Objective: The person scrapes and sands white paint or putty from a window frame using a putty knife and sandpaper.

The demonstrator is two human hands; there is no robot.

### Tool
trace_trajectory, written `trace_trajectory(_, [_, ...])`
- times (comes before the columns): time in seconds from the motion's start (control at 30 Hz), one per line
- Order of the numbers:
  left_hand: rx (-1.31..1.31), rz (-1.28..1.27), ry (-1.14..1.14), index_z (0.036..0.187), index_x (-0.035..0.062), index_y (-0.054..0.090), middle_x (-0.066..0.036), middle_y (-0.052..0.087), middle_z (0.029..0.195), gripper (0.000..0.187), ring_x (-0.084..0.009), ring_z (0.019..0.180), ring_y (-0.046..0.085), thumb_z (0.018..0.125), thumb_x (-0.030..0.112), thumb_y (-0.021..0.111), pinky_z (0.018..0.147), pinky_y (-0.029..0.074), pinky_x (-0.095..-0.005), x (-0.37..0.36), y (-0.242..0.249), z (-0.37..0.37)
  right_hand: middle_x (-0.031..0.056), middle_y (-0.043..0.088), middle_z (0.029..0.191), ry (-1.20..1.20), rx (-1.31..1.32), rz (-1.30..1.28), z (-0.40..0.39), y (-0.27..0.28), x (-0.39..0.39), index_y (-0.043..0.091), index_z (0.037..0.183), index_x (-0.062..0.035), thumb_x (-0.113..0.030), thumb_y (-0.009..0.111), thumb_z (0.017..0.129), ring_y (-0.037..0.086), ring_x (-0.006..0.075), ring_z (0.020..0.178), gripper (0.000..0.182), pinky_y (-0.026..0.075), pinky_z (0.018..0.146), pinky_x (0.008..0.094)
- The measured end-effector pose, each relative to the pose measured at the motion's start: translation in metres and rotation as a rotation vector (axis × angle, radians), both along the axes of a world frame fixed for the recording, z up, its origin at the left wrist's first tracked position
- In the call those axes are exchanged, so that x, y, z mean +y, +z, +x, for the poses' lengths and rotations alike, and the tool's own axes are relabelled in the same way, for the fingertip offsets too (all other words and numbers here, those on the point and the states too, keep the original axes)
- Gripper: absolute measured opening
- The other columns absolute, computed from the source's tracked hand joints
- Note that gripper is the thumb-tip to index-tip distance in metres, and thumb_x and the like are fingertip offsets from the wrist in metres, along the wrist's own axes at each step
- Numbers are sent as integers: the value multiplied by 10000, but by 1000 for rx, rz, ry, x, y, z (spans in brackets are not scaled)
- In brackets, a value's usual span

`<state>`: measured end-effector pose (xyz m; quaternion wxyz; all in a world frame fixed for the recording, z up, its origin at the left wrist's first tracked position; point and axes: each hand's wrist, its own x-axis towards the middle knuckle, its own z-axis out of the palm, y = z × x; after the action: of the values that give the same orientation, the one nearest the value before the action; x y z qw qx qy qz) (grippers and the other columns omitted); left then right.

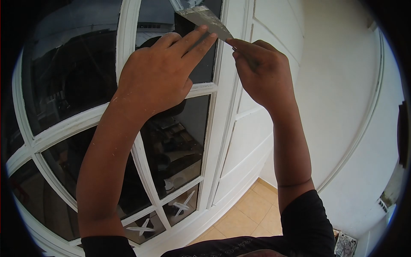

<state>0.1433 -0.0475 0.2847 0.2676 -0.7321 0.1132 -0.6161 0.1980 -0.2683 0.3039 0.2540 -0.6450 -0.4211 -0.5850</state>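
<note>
A metal scraper (206, 21) with a wide, stained blade is held up against the upper part of a white-framed window (218, 55). My right hand (262, 70) is closed round the scraper's handle, which is mostly hidden in the fingers. My left hand (160, 75) has its index and middle fingers stretched out, their tips on or right beside the blade; its other fingers are partly bent. Dark glass panes (177, 137) lie behind both hands. Small pale flecks dot my left wrist and forearm.
White grooved wall panels (248, 128) run right of the window, meeting a plain white wall (334, 85). Beige floor tiles (246, 212) show below. White X-shaped marks (183, 205) are on the lower panes. A speckled object (345, 244) stands at the bottom right.
</note>
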Motion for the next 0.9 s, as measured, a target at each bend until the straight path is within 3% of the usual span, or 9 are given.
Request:
trace_trajectory(0.63, [-58, 5, -95, 1565, 309, 450, 7, 556, 1506, 903, -220, 1124, 692, 747, 56, 738, 725, 634, -292, 3, -2, 0, 132, 707, 802, -19, 2, 14, -14, -11, 10, 793, 1112, -89, -106, 668, 900, 694, 276, 670, 247, 566, 672, 385])
trace_trajectory(0.9, [-47, 11, -125, 1562, 325, 446, 8, 515, 1553, 897, -220, 1062, 713, 755, 56, 730, 699, 627, -278, 2, -2, -2, 141, 707, 789, 12, -5, 30, -12, -8, 13, 793, 1118, -83, -106, 671, 890, 692, 271, 674, 260, 565, 671, 388])
